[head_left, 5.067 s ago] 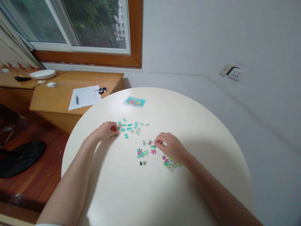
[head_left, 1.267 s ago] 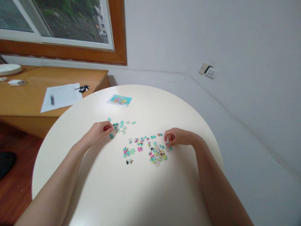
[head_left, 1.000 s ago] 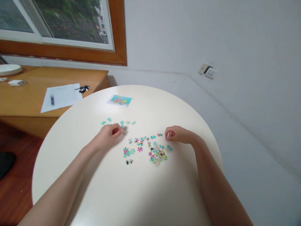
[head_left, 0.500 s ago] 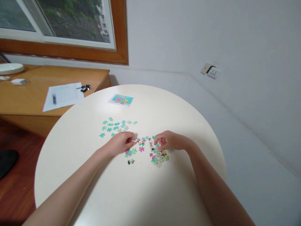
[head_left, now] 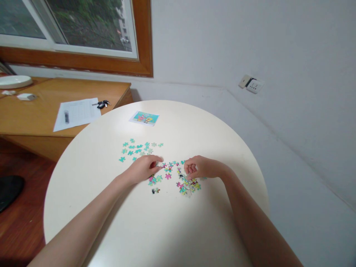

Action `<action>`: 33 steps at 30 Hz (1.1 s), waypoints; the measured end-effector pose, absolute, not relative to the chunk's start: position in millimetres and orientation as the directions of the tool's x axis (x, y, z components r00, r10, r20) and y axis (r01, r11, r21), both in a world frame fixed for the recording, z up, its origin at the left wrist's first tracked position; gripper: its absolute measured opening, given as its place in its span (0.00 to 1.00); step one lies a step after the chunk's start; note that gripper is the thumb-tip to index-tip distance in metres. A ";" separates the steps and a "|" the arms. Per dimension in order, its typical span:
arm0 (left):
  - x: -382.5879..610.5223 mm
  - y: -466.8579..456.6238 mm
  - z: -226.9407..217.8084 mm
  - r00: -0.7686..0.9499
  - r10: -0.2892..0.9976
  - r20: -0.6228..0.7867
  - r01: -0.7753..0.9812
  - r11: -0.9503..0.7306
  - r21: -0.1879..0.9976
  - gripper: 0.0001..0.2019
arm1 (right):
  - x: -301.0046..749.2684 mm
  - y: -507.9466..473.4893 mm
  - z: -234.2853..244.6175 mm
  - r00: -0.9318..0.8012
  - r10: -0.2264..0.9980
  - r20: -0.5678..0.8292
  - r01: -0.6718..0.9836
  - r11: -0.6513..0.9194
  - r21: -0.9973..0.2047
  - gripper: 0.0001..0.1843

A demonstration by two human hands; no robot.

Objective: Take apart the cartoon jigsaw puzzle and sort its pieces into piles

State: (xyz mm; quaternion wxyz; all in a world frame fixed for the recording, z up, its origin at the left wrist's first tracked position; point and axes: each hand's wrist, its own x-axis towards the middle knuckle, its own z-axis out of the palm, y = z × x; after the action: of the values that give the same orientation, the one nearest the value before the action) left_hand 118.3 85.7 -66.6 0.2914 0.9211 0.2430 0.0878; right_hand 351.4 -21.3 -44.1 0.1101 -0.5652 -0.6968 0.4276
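My left hand (head_left: 143,168) rests on the round table among the jigsaw pieces. Its thumb and forefinger are apart beside small pink and teal pieces (head_left: 168,176), and no piece shows between them. Over the top of a mixed pile of jigsaw pieces (head_left: 191,186) hovers my right hand (head_left: 198,167), fingers curled loosely and thumb apart from the forefinger. I see no piece in it; part of the pile lies hidden under it. Teal pieces (head_left: 138,151) are spread out beyond my left hand. A small dark-and-pale piece (head_left: 156,191) lies alone nearer me.
A picture card (head_left: 144,118) lies toward the back of the round white table (head_left: 167,230). At the left a wooden desk (head_left: 55,89) holds a sheet of paper (head_left: 76,113) and keys (head_left: 103,104). A wall with a socket (head_left: 254,86) stands on the right.
My left thumb and forefinger have spread slightly. The right hand has shifted only a little over the pile, its fingers more curled. The whole view has moved slightly.
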 end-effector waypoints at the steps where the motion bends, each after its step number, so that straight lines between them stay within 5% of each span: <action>1: 118.2 85.6 -66.5 0.867 0.497 0.021 0.393 -0.709 0.585 0.14 | 351.4 -21.6 -43.7 -0.347 0.878 -0.329 0.689 0.000 -0.725 0.08; 7: 116.6 85.3 -63.2 0.868 0.495 0.041 0.353 -0.673 0.650 0.13 | 350.6 -23.2 -38.8 -0.340 0.875 -0.345 0.644 -0.051 -0.763 0.11; 15: 114.6 89.2 -61.9 0.821 0.560 0.111 0.373 -0.672 0.640 0.12 | 355.8 -20.2 -46.3 -0.121 0.952 -0.281 0.587 -0.160 -0.794 0.10; 33: 114.2 88.2 -60.6 0.859 0.507 0.071 0.354 -0.688 0.634 0.10 | 359.1 -16.9 -49.7 -0.058 0.947 -0.316 0.495 -0.248 -0.833 0.10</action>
State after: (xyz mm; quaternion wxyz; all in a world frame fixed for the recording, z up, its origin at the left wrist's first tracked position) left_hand 114.2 88.2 -60.6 0.3167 0.9106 0.2362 0.1211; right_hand 359.1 -16.9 -49.7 0.2450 -0.6412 -0.5623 0.4612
